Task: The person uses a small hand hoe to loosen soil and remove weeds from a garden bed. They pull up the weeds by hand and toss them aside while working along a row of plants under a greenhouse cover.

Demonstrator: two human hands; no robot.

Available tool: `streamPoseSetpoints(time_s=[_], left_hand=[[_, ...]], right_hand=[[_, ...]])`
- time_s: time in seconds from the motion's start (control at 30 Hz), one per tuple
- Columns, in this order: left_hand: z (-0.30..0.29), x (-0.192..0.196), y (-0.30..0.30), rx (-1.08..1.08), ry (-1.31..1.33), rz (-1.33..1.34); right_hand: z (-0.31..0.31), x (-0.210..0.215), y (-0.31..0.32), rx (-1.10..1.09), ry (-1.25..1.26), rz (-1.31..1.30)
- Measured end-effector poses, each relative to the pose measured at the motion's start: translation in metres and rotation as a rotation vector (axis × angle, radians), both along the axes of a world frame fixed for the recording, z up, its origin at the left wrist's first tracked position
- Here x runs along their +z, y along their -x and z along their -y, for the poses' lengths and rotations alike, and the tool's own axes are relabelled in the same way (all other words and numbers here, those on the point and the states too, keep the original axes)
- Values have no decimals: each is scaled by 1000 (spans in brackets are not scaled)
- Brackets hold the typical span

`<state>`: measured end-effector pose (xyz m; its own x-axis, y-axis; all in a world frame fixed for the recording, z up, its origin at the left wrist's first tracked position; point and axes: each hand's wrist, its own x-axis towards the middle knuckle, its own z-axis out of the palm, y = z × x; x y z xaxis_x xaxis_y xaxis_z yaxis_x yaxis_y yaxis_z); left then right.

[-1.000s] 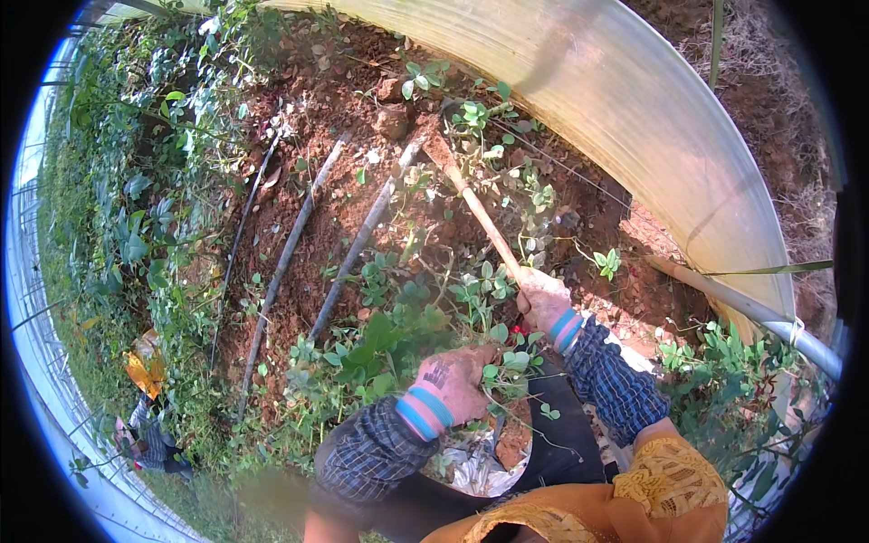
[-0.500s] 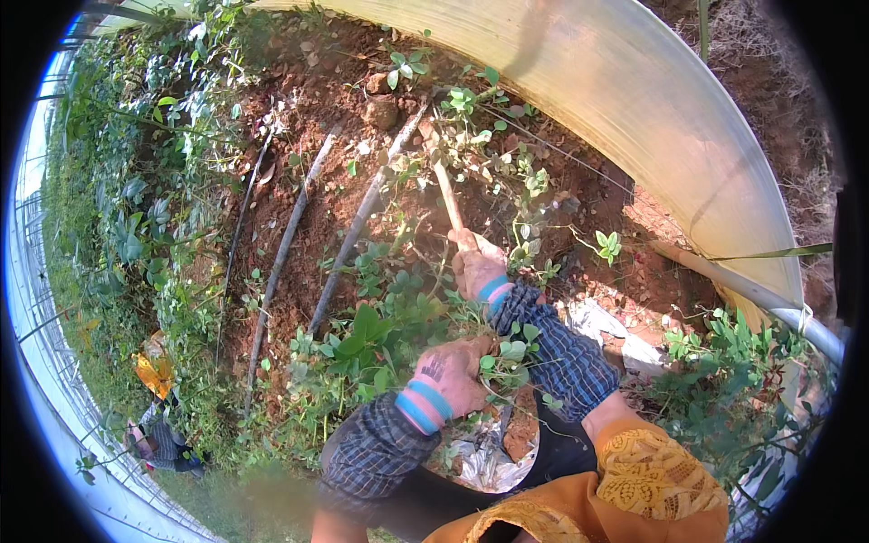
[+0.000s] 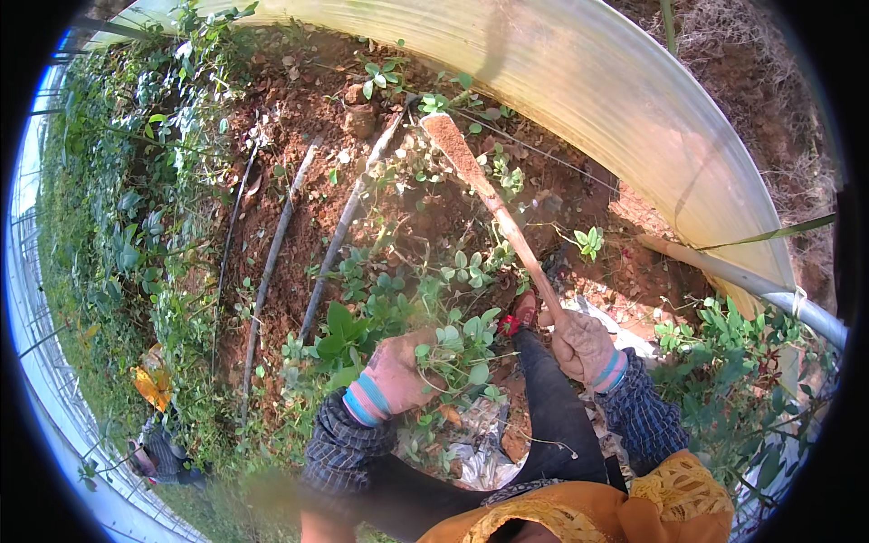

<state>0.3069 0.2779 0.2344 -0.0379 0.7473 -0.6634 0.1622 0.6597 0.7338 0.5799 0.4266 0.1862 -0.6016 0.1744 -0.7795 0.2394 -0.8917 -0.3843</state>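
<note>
Head view: your right hand (image 3: 584, 348) is clamped on the wooden handle (image 3: 507, 226); its soil-caked tool head (image 3: 444, 136) is raised at upper centre. Your left hand (image 3: 398, 371) is fisted on a leafy weed clump (image 3: 457, 348), centre frame. Risks: a downswing could clip the drip hoses (image 3: 339, 240) running just left of the blade, or land near your left hand.

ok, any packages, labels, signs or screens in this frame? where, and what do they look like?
No signs, labels or screens show.
Crumpled plastic bag: on the ground below the left hand, whitish-silver, creased; print too small to tell.
Yellow-orange wrapper: lower left among the weeds, crumpled, shiny.
Right hand holds a wooden tool handle.
</note>
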Motion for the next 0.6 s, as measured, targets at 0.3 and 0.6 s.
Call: streamPoseSetpoints(time_s=[0.3, 0.6], left_hand=[[1, -20, -29, -15, 6, -39], [28, -42, -34, 40, 215, 18]], right_hand=[[-89, -120, -25, 594, -1007, 511], [-149, -192, 20, 634, -886, 264]])
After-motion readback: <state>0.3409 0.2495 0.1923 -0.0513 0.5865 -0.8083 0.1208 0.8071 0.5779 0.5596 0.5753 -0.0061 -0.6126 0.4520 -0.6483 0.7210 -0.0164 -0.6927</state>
